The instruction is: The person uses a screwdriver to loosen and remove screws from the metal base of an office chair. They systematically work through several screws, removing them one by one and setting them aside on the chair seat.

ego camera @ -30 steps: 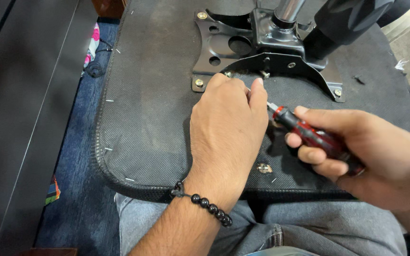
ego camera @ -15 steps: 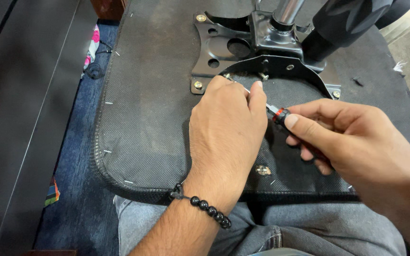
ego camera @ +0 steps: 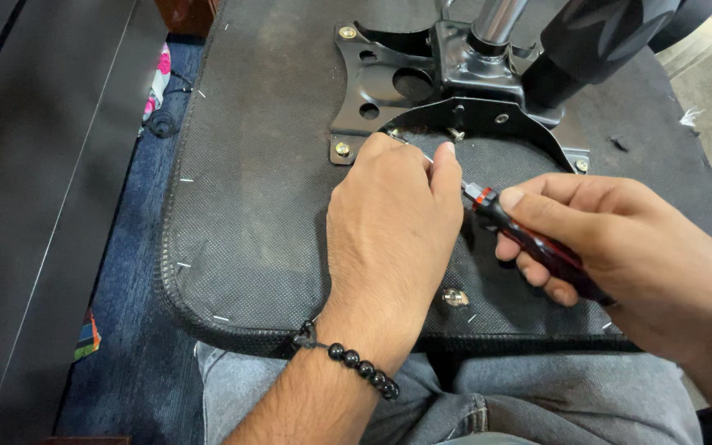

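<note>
Your right hand [ego camera: 620, 247] is clenched around the red-and-black handle of a screwdriver [ego camera: 537, 247], thumb laid along the top near the red collar, fingers curled beneath. The slim metal shaft runs from the handle toward ten o'clock and disappears behind your left hand [ego camera: 393, 222]. That left hand rests palm-down on the underside of the seat [ego camera: 249, 206], its fingertips pinched around the shaft near the tip; you can't see the tip itself, as the fingers cover it. A bracelet of dark beads [ego camera: 360, 367] circles that wrist.

The fingertips sit right at the lower edge of the black metal mounting plate [ego camera: 389, 82], which lies at twelve o'clock from your hands. A brass-coloured bolt [ego camera: 342, 149] sits in the plate's near-left corner, just beside your left knuckles at eleven o'clock; another bolt [ego camera: 347, 33] is in the far-left corner. A chrome column [ego camera: 496, 21] rises from the plate's middle. At six o'clock from the screwdriver handle, a small metal fitting [ego camera: 456, 297] lies on the seat fabric. The seat rests across your jeans-clad lap [ego camera: 455, 395].
</note>
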